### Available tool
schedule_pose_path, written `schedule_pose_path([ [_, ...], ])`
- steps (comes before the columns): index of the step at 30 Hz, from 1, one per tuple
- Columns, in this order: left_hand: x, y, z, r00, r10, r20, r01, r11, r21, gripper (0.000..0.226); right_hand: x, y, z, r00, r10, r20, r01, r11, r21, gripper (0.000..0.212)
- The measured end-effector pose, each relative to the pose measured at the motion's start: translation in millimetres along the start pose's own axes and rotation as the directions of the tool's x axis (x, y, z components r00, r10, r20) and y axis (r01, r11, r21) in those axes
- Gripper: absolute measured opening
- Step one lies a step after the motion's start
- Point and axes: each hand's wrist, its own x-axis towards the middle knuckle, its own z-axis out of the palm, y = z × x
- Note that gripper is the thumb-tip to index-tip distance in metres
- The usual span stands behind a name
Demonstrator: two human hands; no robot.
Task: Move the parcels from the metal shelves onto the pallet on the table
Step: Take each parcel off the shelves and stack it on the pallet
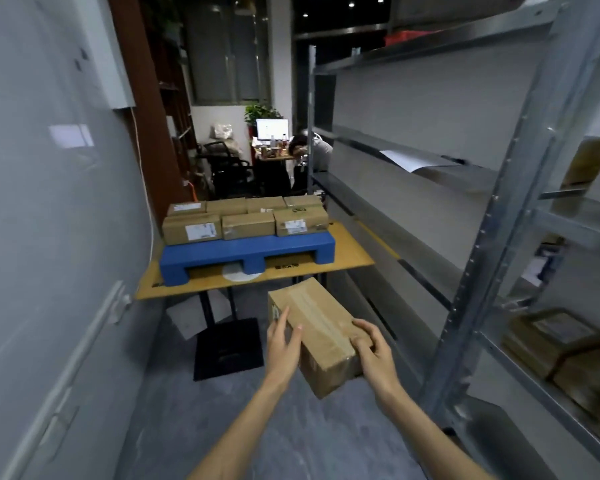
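Cardboard parcel (317,336), lower centre: left hand (283,344) flat on its side, right hand (371,351) curled over its near end, long axis aimed up-frame at blue pallet (246,252).

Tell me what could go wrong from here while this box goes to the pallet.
1. The box is tilted, and the left hand only lies flat against its side, so it may slip.
2. The pallet looks already covered with other boxes, so this one would probably be stacked on top and might slide off.
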Motion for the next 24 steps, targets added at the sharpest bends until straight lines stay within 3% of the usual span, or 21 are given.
schedule_pose_path([
  [10,151,-19,-88,0.982,-0.028,-0.186,0.041,0.997,0.07,0.056,150,-6,109,0.952,0.025,0.304,-0.019,1.0,-0.024,0.024],
  [18,251,-21,-147,0.958,-0.039,-0.283,0.046,0.999,0.018,0.051,262,-27,171,0.876,0.043,0.481,-0.008,0.997,-0.075,0.023],
  [24,295,-43,-187,0.95,-0.056,-0.308,0.045,0.998,-0.045,0.041,316,-32,221,0.846,0.058,0.529,-0.007,0.995,-0.097,0.023],
])
